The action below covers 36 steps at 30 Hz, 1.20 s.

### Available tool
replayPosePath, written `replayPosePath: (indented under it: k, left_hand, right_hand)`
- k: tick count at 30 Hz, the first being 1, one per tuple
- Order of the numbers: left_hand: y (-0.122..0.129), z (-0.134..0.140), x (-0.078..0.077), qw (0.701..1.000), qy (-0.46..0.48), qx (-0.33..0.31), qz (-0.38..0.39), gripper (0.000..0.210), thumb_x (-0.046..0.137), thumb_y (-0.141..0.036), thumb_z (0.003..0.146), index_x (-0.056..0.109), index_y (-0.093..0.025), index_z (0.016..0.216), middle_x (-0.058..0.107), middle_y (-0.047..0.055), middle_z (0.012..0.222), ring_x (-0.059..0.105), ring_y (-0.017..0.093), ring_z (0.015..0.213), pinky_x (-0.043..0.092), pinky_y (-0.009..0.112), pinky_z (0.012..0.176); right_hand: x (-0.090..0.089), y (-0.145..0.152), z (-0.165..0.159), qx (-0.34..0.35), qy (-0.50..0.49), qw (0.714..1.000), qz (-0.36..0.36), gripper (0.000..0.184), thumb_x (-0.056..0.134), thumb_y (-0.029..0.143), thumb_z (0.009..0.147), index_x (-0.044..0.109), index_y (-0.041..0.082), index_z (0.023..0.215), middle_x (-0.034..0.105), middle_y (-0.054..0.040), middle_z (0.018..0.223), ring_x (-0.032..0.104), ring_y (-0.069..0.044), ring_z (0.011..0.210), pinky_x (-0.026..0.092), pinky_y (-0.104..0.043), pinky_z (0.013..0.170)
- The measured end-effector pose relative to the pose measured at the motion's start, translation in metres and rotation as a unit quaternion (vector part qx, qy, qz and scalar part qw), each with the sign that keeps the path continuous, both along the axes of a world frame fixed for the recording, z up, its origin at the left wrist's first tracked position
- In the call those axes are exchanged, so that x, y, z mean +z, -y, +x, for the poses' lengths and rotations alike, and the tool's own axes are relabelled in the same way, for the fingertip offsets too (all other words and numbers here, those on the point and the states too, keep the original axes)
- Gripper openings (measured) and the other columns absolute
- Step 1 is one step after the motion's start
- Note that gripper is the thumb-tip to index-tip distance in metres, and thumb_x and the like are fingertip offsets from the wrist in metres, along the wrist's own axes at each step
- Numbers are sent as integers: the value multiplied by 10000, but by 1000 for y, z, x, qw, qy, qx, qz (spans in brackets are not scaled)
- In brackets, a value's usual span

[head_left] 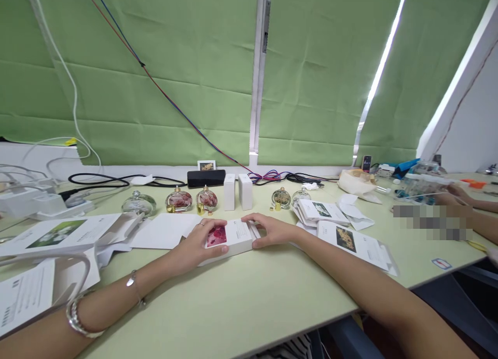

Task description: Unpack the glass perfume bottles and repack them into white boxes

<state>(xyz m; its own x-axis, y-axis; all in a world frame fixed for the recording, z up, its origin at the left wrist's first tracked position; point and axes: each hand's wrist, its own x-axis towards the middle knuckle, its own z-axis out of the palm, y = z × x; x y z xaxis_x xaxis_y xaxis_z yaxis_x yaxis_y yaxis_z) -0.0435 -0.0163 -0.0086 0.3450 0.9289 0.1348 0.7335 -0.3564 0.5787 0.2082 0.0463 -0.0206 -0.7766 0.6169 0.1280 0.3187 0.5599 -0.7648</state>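
Observation:
A white carton (238,235) with a red flower picture lies flat on the table between my hands. My left hand (196,246) grips its left part, thumb along the near side and fingers over the far side. At the carton's right end, my right hand (272,230) has its thumb and fingers closed around the end flap. What is inside the carton cannot be seen. Just beyond stand two small white boxes (229,192), upright side by side. To their left are two round glass bottles with red petals (179,199), and to their right a bottle with yellowish flowers (280,197).
Flattened printed cartons (62,233) spread over the left side. More cartons (352,242) lie by my right forearm. A black case (206,178) and coiled cables (295,178) line the wall. At the far right, another person's hands (451,195) are near clear plastic containers (420,185).

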Motion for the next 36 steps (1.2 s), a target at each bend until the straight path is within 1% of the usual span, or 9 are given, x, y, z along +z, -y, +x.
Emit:
replayPosePath:
  k: [2, 9, 14, 18, 21, 26, 28, 32, 36]
  left_hand:
    - [0, 0, 0, 1000, 1, 0, 7, 678, 572, -644, 716, 482, -239, 1252, 497, 98, 1256, 477, 314, 1169, 419, 449, 971]
    - [0, 0, -1, 1000, -4, -2, -7, 700, 561, -654, 720, 462, -234, 1272, 463, 95, 1313, 454, 305, 1200, 402, 428, 1000]
    - [-1, -2, -3, 1000, -7, -5, -10, 687, 554, -649, 735, 449, -245, 1281, 441, 93, 1334, 439, 307, 1215, 403, 426, 1000]
    - [-1, -3, -2, 1000, -7, -14, 0, 658, 552, -638, 745, 459, -253, 1271, 451, 96, 1321, 455, 313, 1199, 418, 440, 982]
    - [-1, -2, -2, 1000, -2, -10, 1, 653, 559, -634, 743, 461, -258, 1268, 455, 92, 1317, 461, 310, 1191, 420, 437, 981]
    - [-2, -3, -3, 1000, 1, -9, 2, 664, 570, -627, 734, 468, -246, 1268, 471, 101, 1300, 471, 312, 1183, 422, 447, 978]
    - [-2, -3, -3, 1000, 2, -7, 8, 664, 575, -624, 728, 482, -240, 1262, 486, 100, 1288, 481, 312, 1175, 426, 445, 973]
    - [-2, -3, -3, 1000, 3, -5, 11, 666, 571, -622, 732, 475, -241, 1270, 491, 98, 1290, 485, 308, 1173, 433, 431, 966]
    - [-1, -4, -3, 1000, -2, -6, 1, 673, 563, -629, 741, 456, -241, 1281, 465, 101, 1308, 466, 304, 1188, 414, 433, 985]
  right_hand:
    - [0, -1, 0, 1, -6, 1000, -14, 731, 748, 287, 668, 405, 233, 1311, 376, -81, 1413, 353, -243, 1325, 291, -437, 1108]
    - [-7, -5, -1, 49, -90, 990, -100, 835, 792, 320, 635, 350, 240, 1338, 261, -84, 1468, 253, -213, 1388, 193, -387, 1158]
    - [-7, -4, -3, 14, -118, 984, -134, 894, 836, 329, 555, 377, 212, 1313, 306, -112, 1434, 309, -227, 1356, 213, -410, 1153]
    - [-5, -4, -3, -14, -109, 987, -120, 904, 847, 339, 522, 401, 196, 1295, 352, -123, 1409, 363, -231, 1325, 257, -406, 1139]
    - [-1, -3, -1, -33, -66, 994, -82, 864, 820, 342, 571, 395, 196, 1309, 386, -119, 1393, 398, -229, 1300, 277, -411, 1128]
    - [4, 2, -1, -55, -4, 998, -12, 777, 795, 342, 603, 444, 217, 1285, 455, -95, 1332, 505, -220, 1117, 437, -420, 970]
    - [3, 1, -2, -56, -15, 998, -20, 784, 806, 340, 588, 451, 230, 1278, 475, -82, 1293, 526, -192, 1035, 458, -396, 924]
    - [-2, -4, -2, -54, -69, 994, -68, 825, 822, 339, 568, 435, 227, 1288, 499, -65, 1196, 531, -153, 962, 442, -362, 931]
    - [-7, -7, -3, -55, -70, 991, -97, 852, 821, 353, 573, 416, 213, 1309, 517, -47, 1064, 528, -147, 912, 429, -374, 936]
